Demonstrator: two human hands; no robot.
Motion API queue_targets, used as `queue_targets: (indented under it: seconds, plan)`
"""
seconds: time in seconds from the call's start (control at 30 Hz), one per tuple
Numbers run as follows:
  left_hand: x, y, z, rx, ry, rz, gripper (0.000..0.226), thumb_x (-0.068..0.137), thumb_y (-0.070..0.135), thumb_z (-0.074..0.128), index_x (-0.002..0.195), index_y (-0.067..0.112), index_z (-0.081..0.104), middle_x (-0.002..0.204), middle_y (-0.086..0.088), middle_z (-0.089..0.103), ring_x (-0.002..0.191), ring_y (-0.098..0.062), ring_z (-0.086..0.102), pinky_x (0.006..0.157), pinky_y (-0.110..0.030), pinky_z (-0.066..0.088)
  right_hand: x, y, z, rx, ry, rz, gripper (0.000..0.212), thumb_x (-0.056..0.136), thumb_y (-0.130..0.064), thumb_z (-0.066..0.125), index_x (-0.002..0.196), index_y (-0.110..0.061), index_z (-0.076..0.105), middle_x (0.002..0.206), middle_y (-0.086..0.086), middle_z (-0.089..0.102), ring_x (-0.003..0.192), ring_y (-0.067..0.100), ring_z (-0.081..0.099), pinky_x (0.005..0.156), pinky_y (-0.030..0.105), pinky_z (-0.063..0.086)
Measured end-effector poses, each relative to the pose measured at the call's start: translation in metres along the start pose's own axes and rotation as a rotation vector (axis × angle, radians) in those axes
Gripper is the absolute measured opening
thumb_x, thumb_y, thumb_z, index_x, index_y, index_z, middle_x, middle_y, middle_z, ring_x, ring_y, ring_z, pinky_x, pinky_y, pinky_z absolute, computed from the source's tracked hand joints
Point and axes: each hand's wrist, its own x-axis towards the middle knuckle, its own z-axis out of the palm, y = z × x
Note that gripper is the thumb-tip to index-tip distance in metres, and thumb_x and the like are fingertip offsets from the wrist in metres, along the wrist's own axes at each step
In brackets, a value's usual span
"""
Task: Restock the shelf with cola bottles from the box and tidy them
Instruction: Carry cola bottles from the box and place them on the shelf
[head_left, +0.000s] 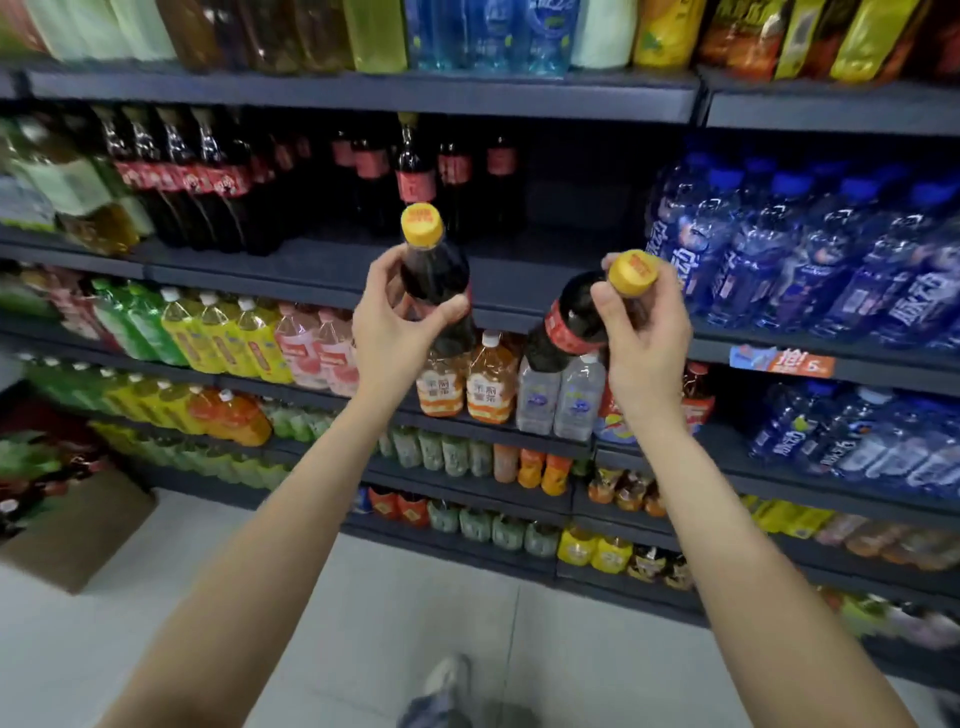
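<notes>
Both cola bottles are gripped near the neck, upright in the left hand (402, 327), tilted in the right hand (647, 332), whose bottle (569, 322) could be dropped.

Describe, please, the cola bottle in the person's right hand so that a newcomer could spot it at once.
Start at the dark shelf holding the row of cola bottles; two raised hands are in front of it. The right hand pinches a cola bottle just under its yellow cap. Unlike the upright bottle in the left hand, it tilts, cap to the right.
</notes>
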Motion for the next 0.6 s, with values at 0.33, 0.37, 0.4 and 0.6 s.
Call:
queue_targets:
  seconds: [0.33, 0.37, 0.4, 0.6]
  plan:
    - [0.178, -0.088, 0.063, -0.015, -0.094, 0.017, 0.089, 0.059, 0.070, 0.073, 0.133, 0.025, 0.050, 0.122, 0.003, 0.065, 0.113, -0.011, 0.061, 0.098, -0.038, 0.050, 0.125, 0.064, 0.115, -0.166, 0.040, -0.063, 0.014, 0.091, -0.024, 0.063, 0.101, -0.019, 0.054, 0.097, -0.003, 0.062, 0.092, 0.006, 0.059, 0.085, 0.017, 0.044]
    - [0.187, -0.094, 0.068, -0.009, -0.108, 0.022, 0.091, 0.059, 0.072, 0.072, 0.134, 0.025, 0.050, 0.122, 0.002, 0.065, 0.113, -0.011, 0.061, 0.098, -0.038, 0.050, 0.134, 0.069, 0.123, -0.180, 0.056, -0.051, 0.013, 0.090, -0.023, 0.063, 0.099, -0.019, 0.054, 0.094, -0.005, 0.061, 0.089, -0.001, 0.058, 0.082, 0.011, 0.042]
    - [0.194, -0.100, 0.072, 0.001, -0.118, 0.032, 0.091, 0.059, 0.071, 0.072, 0.134, 0.025, 0.050, 0.122, 0.002, 0.065, 0.113, -0.012, 0.061, 0.098, -0.039, 0.050, 0.142, 0.075, 0.129, -0.196, 0.074, -0.039, 0.013, 0.090, -0.022, 0.064, 0.097, -0.019, 0.054, 0.092, -0.007, 0.060, 0.085, -0.007, 0.056, 0.079, 0.007, 0.039]
    - [0.219, -0.126, 0.092, 0.068, -0.165, 0.063, 0.088, 0.064, 0.073, 0.065, 0.137, 0.026, 0.048, 0.122, 0.004, 0.065, 0.116, -0.013, 0.059, 0.100, -0.042, 0.047, 0.174, 0.104, 0.153, -0.256, 0.138, 0.036, 0.016, 0.091, -0.026, 0.062, 0.100, -0.014, 0.057, 0.099, 0.001, 0.065, 0.090, 0.006, 0.060, 0.082, 0.012, 0.043]
